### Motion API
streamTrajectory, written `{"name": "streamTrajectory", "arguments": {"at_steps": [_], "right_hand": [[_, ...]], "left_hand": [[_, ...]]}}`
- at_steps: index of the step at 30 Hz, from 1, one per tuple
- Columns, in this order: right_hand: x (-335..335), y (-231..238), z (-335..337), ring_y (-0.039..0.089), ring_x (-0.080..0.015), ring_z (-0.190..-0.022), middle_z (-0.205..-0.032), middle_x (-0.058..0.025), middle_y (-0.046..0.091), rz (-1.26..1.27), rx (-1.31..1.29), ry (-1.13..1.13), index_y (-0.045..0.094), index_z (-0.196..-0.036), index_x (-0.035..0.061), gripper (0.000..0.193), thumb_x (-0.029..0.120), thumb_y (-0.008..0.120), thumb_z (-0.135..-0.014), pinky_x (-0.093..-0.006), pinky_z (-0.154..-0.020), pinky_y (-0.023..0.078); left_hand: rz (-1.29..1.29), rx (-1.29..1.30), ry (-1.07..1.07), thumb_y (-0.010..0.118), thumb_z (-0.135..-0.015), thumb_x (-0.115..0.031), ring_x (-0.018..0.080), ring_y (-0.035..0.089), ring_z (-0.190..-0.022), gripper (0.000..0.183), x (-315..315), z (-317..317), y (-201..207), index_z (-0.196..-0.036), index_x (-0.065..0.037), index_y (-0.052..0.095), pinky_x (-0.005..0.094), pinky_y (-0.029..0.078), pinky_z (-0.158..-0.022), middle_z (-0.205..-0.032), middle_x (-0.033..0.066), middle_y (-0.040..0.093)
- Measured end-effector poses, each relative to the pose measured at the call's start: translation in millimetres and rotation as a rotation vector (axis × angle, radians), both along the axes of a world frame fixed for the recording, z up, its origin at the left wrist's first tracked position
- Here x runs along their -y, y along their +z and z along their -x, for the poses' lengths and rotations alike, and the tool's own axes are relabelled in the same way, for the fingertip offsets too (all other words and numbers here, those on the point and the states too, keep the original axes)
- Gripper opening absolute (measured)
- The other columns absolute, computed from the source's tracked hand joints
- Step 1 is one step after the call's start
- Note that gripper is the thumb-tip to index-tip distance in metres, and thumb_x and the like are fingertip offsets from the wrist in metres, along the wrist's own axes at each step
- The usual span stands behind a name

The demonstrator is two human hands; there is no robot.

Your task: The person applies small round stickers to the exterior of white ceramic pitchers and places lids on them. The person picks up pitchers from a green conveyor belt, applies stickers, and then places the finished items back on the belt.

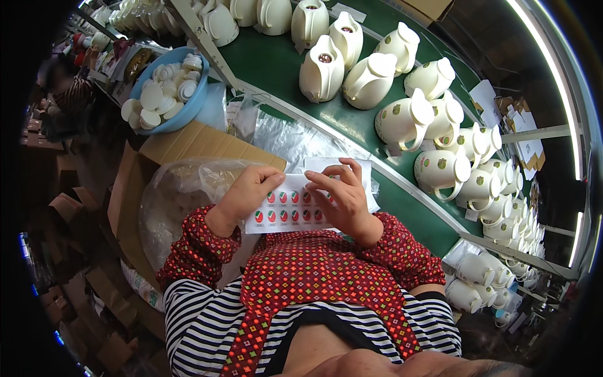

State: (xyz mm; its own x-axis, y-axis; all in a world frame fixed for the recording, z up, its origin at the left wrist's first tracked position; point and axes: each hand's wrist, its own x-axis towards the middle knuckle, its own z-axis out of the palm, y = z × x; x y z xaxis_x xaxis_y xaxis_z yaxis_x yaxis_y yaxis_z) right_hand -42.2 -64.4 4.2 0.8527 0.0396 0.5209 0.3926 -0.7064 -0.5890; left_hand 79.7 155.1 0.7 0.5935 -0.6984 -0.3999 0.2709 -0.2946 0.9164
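Note:
A white sheet of stickers [289,208], printed with rows of red and green ovals, is held in front of my chest. My left hand [249,193] grips its left side, thumb on top. Over the right part of the sheet is my right hand [347,200], its index finger bent toward the thumb near the upper edge and the other fingers raised. Whether a sticker sits between those fingertips is too small to tell. Another white paper [316,163] lies behind my right hand at the belt's edge.
Several cream jugs [370,80] stand on the green conveyor belt [276,60] ahead; those at right carry printed patterns. At left, an open cardboard box [195,144] with a plastic liner sits below a blue basin [200,103] of white lids. More jugs [474,270] stand low at right.

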Motion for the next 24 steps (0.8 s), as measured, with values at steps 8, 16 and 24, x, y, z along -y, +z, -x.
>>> {"name": "streamTrajectory", "arguments": {"at_steps": [8, 16, 24], "right_hand": [[17, 7, -2, 0.071, -0.0223, -0.11, -0.133, -0.0092, 0.07, -0.167, -0.142, -0.006, 0.045, -0.155, 0.0094, 0.084, -0.006, 0.078, -0.079, -0.0517, -0.119, 0.033], [23, -5, -5, 0.074, -0.0222, -0.093, -0.126, -0.0128, 0.067, -0.183, -0.007, 0.018, 0.047, -0.153, 0.0057, 0.083, -0.015, 0.075, -0.078, -0.0476, -0.108, 0.048], [45, -7, 0, 0.074, -0.0207, -0.095, -0.145, -0.0237, 0.057, -0.568, -0.182, -0.104, 0.036, -0.158, 0.0028, 0.092, -0.017, 0.078, -0.079, -0.0366, -0.094, 0.057]], "left_hand": [[-0.054, 0.005, -0.016, 0.061, -0.107, -0.02, 0.0029, 0.059, -0.07, 0.028, -1, -1, 2, -0.1, 0.004, 0.072, 0.0249, 0.049, -0.063, -0.082, -0.002, 0.07], [-0.093, -0.074, -0.018, 0.06, -0.107, -0.023, 0.0045, 0.06, -0.072, 0.03, 14, -14, -9, -0.099, 0.004, 0.071, 0.0276, 0.051, -0.066, -0.081, -0.0011, 0.069], [-0.337, 0.481, -0.291, 0.067, -0.099, -0.028, 0.034, 0.07, -0.087, 0.026, 38, -76, -174, -0.112, -0.007, 0.074, 0.0428, 0.055, -0.081, -0.1, 0.0187, 0.073]]}}
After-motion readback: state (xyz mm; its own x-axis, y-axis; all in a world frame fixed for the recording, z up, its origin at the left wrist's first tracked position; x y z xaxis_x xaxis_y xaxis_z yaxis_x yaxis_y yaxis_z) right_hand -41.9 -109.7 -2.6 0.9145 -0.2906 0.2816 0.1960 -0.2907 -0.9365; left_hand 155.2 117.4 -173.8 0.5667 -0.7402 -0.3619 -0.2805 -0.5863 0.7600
